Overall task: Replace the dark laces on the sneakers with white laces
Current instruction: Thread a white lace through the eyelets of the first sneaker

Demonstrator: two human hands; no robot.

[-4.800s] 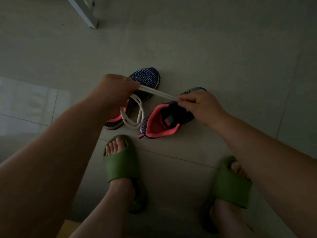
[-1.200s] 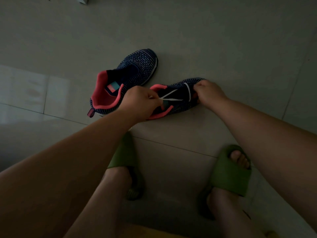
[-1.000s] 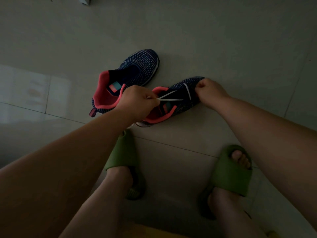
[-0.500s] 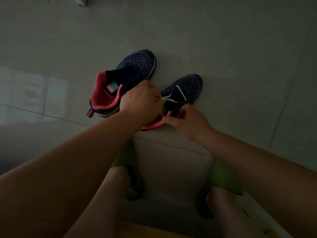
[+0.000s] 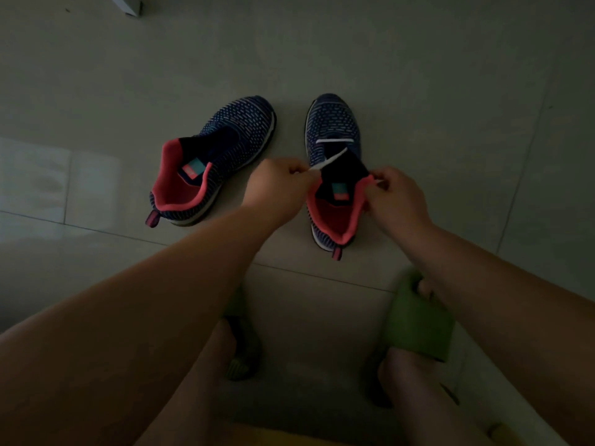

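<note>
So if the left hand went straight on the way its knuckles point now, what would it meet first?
The left hand, pinching the white lace, points right, toward the right sneaker. It would most likely meet that sneaker's dark tongue first. Height above the shoe is unclear.

Dim, underexposed frame. Pale sheen on floor tiles [image 5: 58, 175] at 9 o'clock, suggesting light from that side. Forearms dark. Green slipper [image 5: 418, 320] at 5 o'clock motion-blurred. Wide-angle bending at edges; corners darker.

No text can be read; the sneakers' tongue labels [image 5: 192, 169] are blurred.
</note>
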